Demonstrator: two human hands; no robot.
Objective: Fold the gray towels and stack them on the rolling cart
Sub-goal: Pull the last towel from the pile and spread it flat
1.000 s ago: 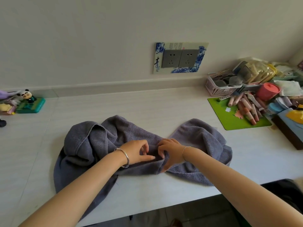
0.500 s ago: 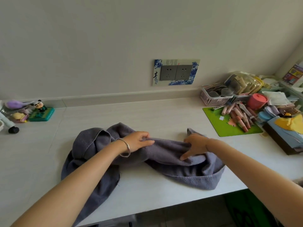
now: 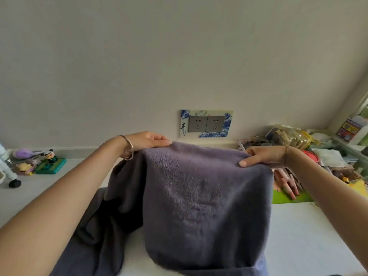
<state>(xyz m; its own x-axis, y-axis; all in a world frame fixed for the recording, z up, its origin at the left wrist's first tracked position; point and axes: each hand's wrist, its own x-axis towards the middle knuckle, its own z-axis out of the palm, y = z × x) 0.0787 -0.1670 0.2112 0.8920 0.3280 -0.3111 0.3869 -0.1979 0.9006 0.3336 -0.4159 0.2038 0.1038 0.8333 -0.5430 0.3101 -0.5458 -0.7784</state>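
One gray towel (image 3: 201,196), plush and with a purplish cast, is hanging unfolded above the white table (image 3: 298,236). Its top edge is stretching almost level between the left hand (image 3: 146,140) and the right hand (image 3: 264,156), each pinching that edge. The front panel is hanging broad and smooth. A darker part is trailing in loose folds down the left side.

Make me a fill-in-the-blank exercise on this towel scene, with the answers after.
The left hand and right hand hold the gray towel up by its ____ edge.
The panda figurine stands to the towel's ____.
The mat under the pink tubes is ____.
Answers: top; left; green.
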